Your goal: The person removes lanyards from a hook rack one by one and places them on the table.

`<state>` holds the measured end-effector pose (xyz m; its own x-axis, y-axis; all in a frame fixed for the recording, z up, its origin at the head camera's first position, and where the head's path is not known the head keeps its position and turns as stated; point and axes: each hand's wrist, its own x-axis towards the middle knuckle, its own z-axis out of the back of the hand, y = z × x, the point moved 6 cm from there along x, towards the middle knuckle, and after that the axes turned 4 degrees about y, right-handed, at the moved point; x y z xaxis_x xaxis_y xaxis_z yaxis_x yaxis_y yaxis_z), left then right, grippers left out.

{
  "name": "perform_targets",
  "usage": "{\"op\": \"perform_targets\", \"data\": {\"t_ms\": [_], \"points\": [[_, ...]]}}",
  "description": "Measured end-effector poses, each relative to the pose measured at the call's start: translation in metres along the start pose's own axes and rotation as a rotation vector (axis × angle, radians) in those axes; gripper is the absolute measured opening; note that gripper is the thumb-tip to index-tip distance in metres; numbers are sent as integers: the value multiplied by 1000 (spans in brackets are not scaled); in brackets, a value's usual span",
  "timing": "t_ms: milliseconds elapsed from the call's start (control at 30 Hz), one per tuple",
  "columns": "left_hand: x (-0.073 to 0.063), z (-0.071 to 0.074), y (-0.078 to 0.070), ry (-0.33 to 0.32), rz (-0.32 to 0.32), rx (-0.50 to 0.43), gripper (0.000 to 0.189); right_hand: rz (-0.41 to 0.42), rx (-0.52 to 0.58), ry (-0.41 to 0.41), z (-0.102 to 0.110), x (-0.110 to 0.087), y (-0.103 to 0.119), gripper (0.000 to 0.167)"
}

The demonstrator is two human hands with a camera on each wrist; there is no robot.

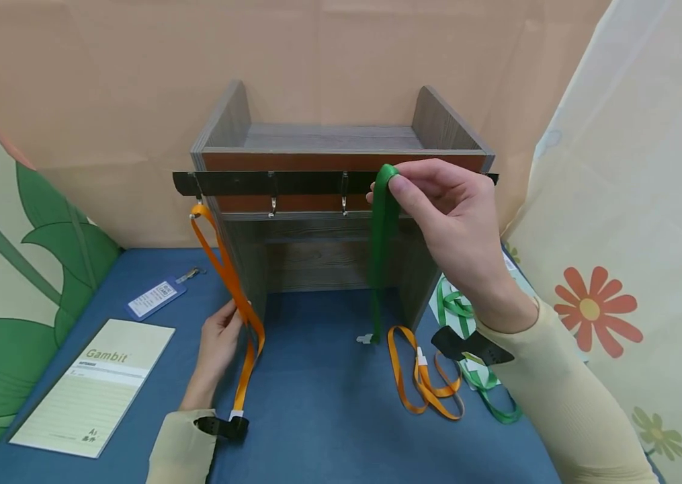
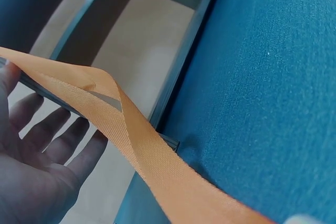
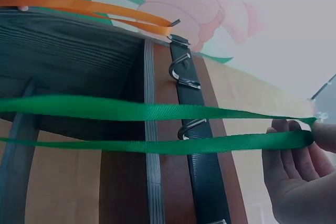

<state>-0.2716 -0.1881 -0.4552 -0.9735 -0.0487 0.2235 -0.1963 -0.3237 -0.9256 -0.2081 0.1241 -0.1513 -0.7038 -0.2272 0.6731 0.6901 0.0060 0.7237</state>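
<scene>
An orange lanyard (image 1: 228, 269) hangs from the leftmost hook of a black hook rail (image 1: 310, 183). My left hand (image 1: 220, 343) is beside its hanging strap, with the thumb at the strap's edge and the other fingers (image 2: 65, 140) loosely extended. Up at the right part of the rail, my right hand (image 1: 452, 208) pinches the top loop of a green lanyard (image 1: 383, 235) between thumb and fingers. Two green straps run down from the pinch, passing in front of the rail in the right wrist view. A pale clip (image 1: 366, 339) shows at the bottom end.
The rail crosses the front of a grey wooden shelf unit (image 1: 234, 128). Bare hooks (image 1: 273, 205) are on it. A second orange lanyard (image 1: 401, 383) and more green lanyards (image 1: 500, 407) lie on the blue table at right. A notepad (image 1: 95, 383) and a blue badge (image 1: 156, 299) lie at left.
</scene>
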Motion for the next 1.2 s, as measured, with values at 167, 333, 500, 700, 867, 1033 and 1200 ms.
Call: {"op": "perform_targets", "data": {"t_ms": [167,333,500,700,867,1033,1200], "points": [[-2,1,-6,3,-5,-2,36,-14,-12,27,0,-9,-4,16],[-7,1,-26,22,-11,-18,33,-55,-16,20,5,-27,-10,16],[-4,0,-20,27,-11,-42,34,-58,-7,9,6,-40,-8,17],[1,0,-1,8,0,-13,37,-54,34,-9,9,-48,-6,17],[0,0,0,1,-6,-8,37,-105,37,23,7,-56,-18,17],[0,1,-1,2,-11,-6,36,-155,30,63,5,-67,-43,17],[-1,0,0,-2,-9,-13,36,-226,50,84,1,-78,-70,18]]}}
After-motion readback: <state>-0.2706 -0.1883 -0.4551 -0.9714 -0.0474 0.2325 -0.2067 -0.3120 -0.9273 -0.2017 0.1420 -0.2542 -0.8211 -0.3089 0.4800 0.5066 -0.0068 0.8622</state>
